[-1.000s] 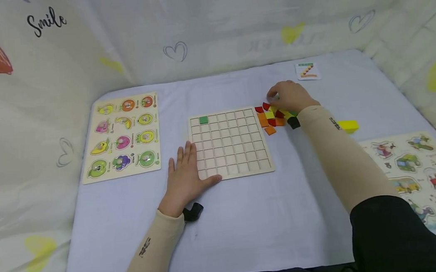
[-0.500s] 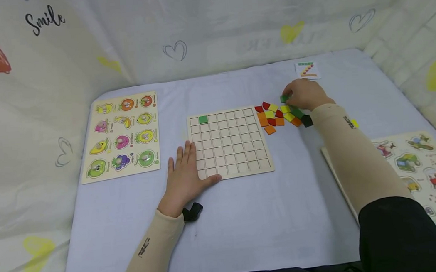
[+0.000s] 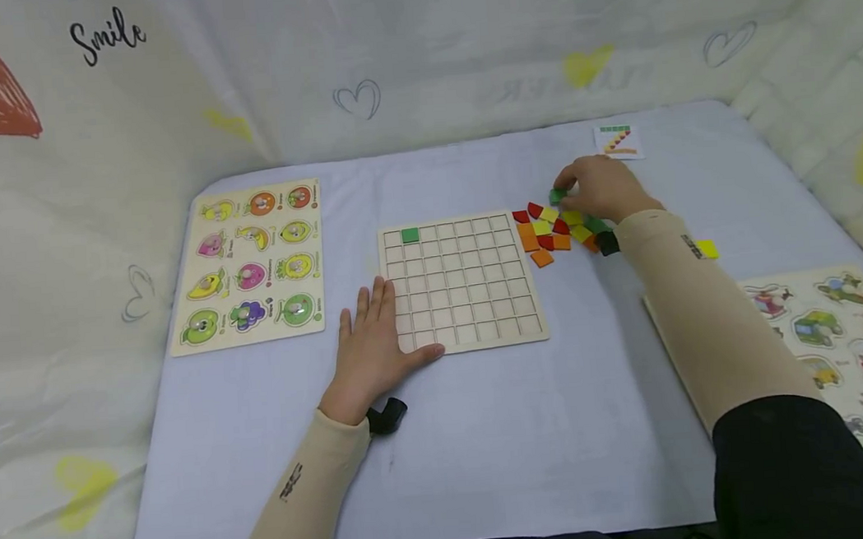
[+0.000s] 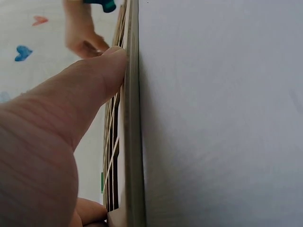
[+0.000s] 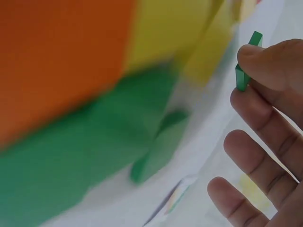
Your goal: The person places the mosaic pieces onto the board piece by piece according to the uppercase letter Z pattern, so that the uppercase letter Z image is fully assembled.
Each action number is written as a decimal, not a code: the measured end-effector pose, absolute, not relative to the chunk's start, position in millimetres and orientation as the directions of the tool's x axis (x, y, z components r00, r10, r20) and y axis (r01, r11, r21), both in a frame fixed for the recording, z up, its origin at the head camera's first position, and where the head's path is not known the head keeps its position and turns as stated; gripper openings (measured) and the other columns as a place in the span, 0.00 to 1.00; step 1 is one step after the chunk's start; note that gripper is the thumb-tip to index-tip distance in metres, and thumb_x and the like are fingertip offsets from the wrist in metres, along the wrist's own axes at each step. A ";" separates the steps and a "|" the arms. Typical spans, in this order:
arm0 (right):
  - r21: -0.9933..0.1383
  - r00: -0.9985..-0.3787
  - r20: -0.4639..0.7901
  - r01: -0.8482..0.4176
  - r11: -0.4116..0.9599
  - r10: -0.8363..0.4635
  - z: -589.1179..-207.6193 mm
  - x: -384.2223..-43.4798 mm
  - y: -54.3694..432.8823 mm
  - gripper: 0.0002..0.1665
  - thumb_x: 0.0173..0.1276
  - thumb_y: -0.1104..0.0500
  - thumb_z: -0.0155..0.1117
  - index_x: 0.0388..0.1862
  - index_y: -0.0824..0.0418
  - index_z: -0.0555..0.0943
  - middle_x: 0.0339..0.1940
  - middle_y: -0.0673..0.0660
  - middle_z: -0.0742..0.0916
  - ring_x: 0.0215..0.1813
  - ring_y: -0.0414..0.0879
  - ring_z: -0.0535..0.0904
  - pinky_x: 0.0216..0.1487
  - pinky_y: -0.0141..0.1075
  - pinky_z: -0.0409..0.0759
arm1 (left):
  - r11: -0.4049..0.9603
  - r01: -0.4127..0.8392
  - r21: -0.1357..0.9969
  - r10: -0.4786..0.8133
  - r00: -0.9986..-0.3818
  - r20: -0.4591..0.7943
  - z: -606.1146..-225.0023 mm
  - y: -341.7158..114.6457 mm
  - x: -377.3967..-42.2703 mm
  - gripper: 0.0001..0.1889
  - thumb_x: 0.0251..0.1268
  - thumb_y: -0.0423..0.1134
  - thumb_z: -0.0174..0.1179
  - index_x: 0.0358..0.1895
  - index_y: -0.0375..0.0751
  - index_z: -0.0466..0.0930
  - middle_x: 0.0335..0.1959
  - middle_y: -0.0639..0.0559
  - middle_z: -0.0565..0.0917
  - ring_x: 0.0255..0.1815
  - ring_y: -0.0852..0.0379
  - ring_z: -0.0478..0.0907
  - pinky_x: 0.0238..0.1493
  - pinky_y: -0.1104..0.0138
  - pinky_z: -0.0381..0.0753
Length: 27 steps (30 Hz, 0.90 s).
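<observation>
In the head view, a pale wooden grid board lies on the white-covered table. One green square tile sits in its top row, near the left corner. My left hand rests at the board's lower left corner with fingers spread along the left edge. Its thumb presses on the board's near edge in the left wrist view. Beyond the board's right side, my right hand pinches another green tile between thumb and index finger. Close below that hand are loose red, yellow, orange and green tiles.
Behind the right hand lies a small pattern card. A fruit puzzle board is at the left, and a vehicle puzzle board at the right, partly under the right arm. A yellow piece shows beside the right forearm.
My right hand has moved right from over the tile pile, and a green tile now shows pinched in its fingers. My left hand stays on the board.
</observation>
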State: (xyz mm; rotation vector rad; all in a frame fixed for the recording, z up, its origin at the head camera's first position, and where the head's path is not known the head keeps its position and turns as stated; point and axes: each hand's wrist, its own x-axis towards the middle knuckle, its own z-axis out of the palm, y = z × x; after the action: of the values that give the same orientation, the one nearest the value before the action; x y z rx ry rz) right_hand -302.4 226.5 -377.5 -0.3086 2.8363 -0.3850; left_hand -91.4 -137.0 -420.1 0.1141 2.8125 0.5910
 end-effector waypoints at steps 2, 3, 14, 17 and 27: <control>-0.301 -0.939 -0.203 -0.210 0.930 -0.277 -376.2 -300.8 216.3 0.22 0.74 0.56 0.64 0.62 0.64 0.84 0.61 0.67 0.86 0.63 0.64 0.77 0.68 0.61 0.75 | 0.917 0.027 0.397 0.131 -0.963 -0.237 -419.9 -137.0 -91.5 0.68 0.56 0.75 0.66 0.86 0.39 0.36 0.88 0.46 0.36 0.89 0.42 0.33 0.85 0.38 0.38; -0.308 -0.935 -0.193 -0.230 0.923 -0.297 -376.2 -300.2 210.9 0.21 0.74 0.56 0.65 0.61 0.63 0.84 0.61 0.67 0.86 0.63 0.64 0.77 0.69 0.60 0.75 | 0.919 0.030 0.394 0.132 -0.963 -0.234 -419.7 -137.0 -91.6 0.68 0.56 0.75 0.66 0.86 0.38 0.36 0.88 0.46 0.36 0.89 0.42 0.33 0.85 0.38 0.38; -0.386 -0.874 -0.147 -0.381 0.840 -0.464 -385.1 -294.9 138.0 0.16 0.71 0.58 0.69 0.56 0.59 0.88 0.61 0.61 0.87 0.67 0.61 0.76 0.74 0.57 0.70 | 0.911 0.025 0.411 0.128 -0.966 -0.225 -420.0 -135.1 -91.4 0.68 0.55 0.74 0.67 0.85 0.37 0.38 0.88 0.44 0.39 0.89 0.41 0.34 0.85 0.37 0.39; -0.391 -0.850 -0.156 -0.414 0.822 -0.502 -384.1 -291.8 118.2 0.15 0.71 0.58 0.70 0.55 0.58 0.89 0.61 0.60 0.87 0.68 0.60 0.76 0.76 0.56 0.69 | 0.910 0.027 0.414 0.129 -0.967 -0.221 -420.0 -135.0 -91.4 0.68 0.55 0.74 0.67 0.85 0.37 0.39 0.88 0.44 0.39 0.89 0.40 0.35 0.85 0.37 0.39; -0.356 -0.796 -0.151 -0.509 0.784 -0.586 -381.5 -283.6 67.5 0.16 0.72 0.58 0.70 0.56 0.58 0.89 0.59 0.58 0.88 0.65 0.56 0.79 0.73 0.53 0.73 | 0.915 0.030 0.403 0.130 -0.966 -0.223 -419.6 -135.8 -91.5 0.68 0.56 0.75 0.66 0.85 0.37 0.39 0.88 0.43 0.40 0.89 0.40 0.36 0.84 0.37 0.40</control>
State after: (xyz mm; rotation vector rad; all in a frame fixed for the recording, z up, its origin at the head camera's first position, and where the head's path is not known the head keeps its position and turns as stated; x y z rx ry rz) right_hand -283.6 67.5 -381.5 -0.8513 2.7219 -0.4374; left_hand -91.5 -135.8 -419.6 0.1197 2.8304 0.5901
